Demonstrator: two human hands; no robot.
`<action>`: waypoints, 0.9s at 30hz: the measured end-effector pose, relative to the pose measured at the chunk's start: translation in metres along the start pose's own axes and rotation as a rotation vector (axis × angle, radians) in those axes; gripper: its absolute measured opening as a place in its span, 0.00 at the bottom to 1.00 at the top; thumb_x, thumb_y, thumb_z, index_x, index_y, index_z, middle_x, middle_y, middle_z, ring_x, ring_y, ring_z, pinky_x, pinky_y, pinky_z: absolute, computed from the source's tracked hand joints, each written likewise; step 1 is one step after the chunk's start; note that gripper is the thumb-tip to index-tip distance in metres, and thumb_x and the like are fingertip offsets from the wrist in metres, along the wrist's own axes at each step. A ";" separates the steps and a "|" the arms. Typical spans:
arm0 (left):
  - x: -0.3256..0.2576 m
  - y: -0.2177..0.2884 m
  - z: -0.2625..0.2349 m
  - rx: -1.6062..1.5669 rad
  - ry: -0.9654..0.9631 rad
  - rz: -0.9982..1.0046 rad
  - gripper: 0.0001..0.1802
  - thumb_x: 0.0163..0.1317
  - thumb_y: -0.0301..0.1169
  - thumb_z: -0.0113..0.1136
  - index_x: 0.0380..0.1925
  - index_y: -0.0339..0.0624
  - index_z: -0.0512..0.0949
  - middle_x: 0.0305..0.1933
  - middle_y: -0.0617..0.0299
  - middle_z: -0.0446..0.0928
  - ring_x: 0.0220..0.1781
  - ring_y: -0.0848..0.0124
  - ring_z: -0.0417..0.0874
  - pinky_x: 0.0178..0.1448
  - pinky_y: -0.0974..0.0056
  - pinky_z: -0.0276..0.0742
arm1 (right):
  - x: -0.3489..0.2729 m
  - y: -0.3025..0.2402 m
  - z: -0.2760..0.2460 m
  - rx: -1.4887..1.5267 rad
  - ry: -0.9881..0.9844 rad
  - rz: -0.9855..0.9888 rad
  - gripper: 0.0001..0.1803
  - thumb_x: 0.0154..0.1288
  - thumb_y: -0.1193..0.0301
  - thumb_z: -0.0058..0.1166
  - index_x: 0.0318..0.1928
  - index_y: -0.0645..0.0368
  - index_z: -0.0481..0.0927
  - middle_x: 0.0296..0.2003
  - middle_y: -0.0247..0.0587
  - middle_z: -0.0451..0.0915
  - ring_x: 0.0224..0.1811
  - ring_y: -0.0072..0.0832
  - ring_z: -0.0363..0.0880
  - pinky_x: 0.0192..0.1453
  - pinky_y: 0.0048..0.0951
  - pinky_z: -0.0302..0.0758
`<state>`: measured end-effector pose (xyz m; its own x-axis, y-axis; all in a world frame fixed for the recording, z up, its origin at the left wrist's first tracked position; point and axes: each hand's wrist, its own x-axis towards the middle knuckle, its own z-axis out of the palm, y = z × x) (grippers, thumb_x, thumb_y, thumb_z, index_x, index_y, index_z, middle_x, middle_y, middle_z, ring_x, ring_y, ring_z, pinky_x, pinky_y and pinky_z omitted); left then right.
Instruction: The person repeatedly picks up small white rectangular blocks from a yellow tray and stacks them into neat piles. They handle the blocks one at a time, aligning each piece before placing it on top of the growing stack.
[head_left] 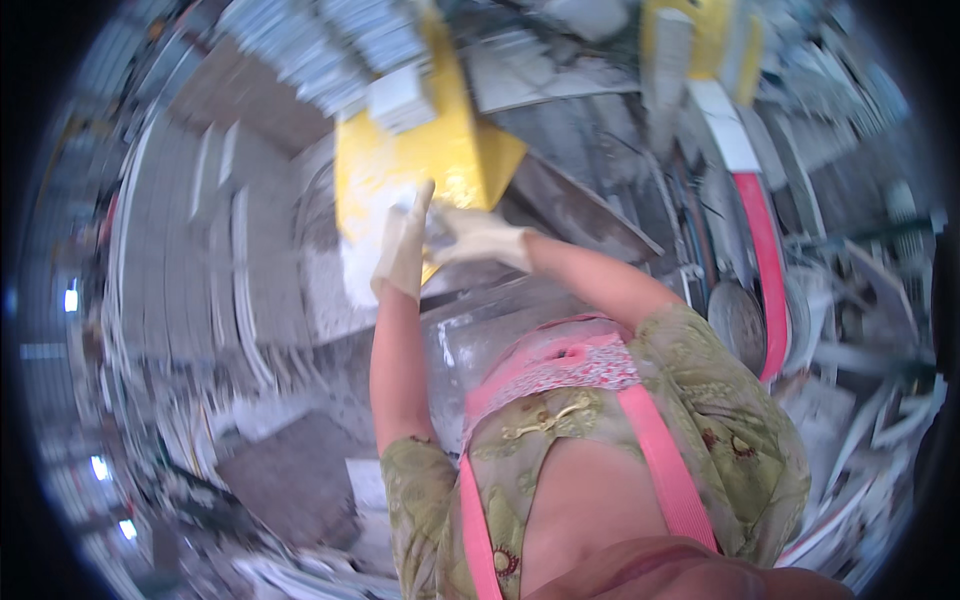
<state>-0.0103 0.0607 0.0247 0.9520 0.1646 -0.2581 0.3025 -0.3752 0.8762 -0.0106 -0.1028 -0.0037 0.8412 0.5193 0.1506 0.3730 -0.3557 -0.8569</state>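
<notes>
My left hand (403,242), in a pale cream glove, is seen edge-on over the near left part of a yellow work surface (385,170). Beside it is my right hand (480,236), in a similar glove, reaching in from the right with its fingers bent toward the left hand. A small greyish-white thing (438,228) shows between the two hands, too blurred to name. The left fingers are smeared by motion. White powder or wet residue (365,255) covers the surface's near left part. Farther back on the yellow surface lies a small stack of white slabs (400,98).
Several piles of bluish-white slabs (290,55) stand at the far left. Large grey boards (165,250) are stacked along the left. A brown board (590,205) slants right of the yellow surface. A pink strip (762,270) runs along the right. A grey ledge (450,340) lies before me.
</notes>
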 end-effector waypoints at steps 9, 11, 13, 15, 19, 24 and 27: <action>-0.001 -0.016 0.031 0.313 0.426 0.073 0.38 0.57 0.48 0.65 0.56 0.25 0.70 0.56 0.34 0.76 0.57 0.47 0.80 0.60 0.51 0.75 | -0.079 0.062 -0.099 -0.241 0.176 0.014 0.19 0.64 0.55 0.52 0.36 0.57 0.84 0.39 0.49 0.84 0.44 0.52 0.80 0.49 0.50 0.75; -0.001 -0.018 0.029 0.303 0.473 0.117 0.37 0.57 0.47 0.65 0.55 0.25 0.71 0.56 0.32 0.75 0.58 0.42 0.77 0.62 0.49 0.72 | -0.120 0.094 -0.147 -0.426 0.198 0.180 0.20 0.64 0.55 0.48 0.34 0.57 0.85 0.38 0.52 0.84 0.42 0.55 0.80 0.48 0.52 0.76; -0.001 -0.019 0.029 0.253 0.429 0.097 0.37 0.57 0.46 0.65 0.55 0.24 0.70 0.56 0.30 0.75 0.59 0.38 0.74 0.64 0.47 0.69 | -0.170 0.119 -0.197 -0.546 0.197 0.310 0.20 0.64 0.54 0.48 0.33 0.58 0.84 0.35 0.53 0.83 0.42 0.55 0.80 0.47 0.52 0.75; -0.001 -0.018 0.031 0.243 0.398 0.037 0.37 0.57 0.45 0.65 0.56 0.23 0.69 0.56 0.29 0.74 0.60 0.38 0.74 0.64 0.47 0.68 | -0.220 0.137 -0.240 -0.700 0.213 0.283 0.21 0.64 0.54 0.48 0.30 0.59 0.82 0.32 0.53 0.82 0.40 0.54 0.81 0.46 0.53 0.75; -0.004 -0.008 0.032 0.226 0.422 -0.020 0.38 0.56 0.44 0.65 0.58 0.22 0.69 0.58 0.29 0.74 0.61 0.38 0.74 0.65 0.48 0.68 | -0.290 0.160 -0.290 -1.280 -0.144 0.302 0.13 0.56 0.63 0.54 0.21 0.54 0.85 0.26 0.41 0.85 0.36 0.38 0.84 0.55 0.43 0.75; -0.009 -0.001 0.032 0.204 0.411 -0.042 0.39 0.56 0.44 0.65 0.59 0.23 0.68 0.58 0.28 0.74 0.61 0.39 0.75 0.65 0.49 0.70 | -0.310 0.178 -0.293 -1.315 -0.417 0.230 0.09 0.53 0.67 0.56 0.24 0.51 0.87 0.26 0.36 0.85 0.38 0.35 0.84 0.75 0.41 0.58; -0.009 -0.007 0.032 0.247 0.432 0.017 0.40 0.57 0.43 0.65 0.62 0.23 0.66 0.59 0.31 0.74 0.60 0.43 0.77 0.63 0.51 0.72 | -0.307 0.177 -0.288 -1.337 -0.350 0.268 0.08 0.52 0.67 0.56 0.22 0.53 0.86 0.24 0.39 0.84 0.37 0.35 0.83 0.73 0.40 0.60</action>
<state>-0.0195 0.0327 0.0083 0.8661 0.4999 -0.0061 0.3386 -0.5777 0.7427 -0.0903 -0.5493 -0.0601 0.8791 0.4124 -0.2389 0.4707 -0.8300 0.2994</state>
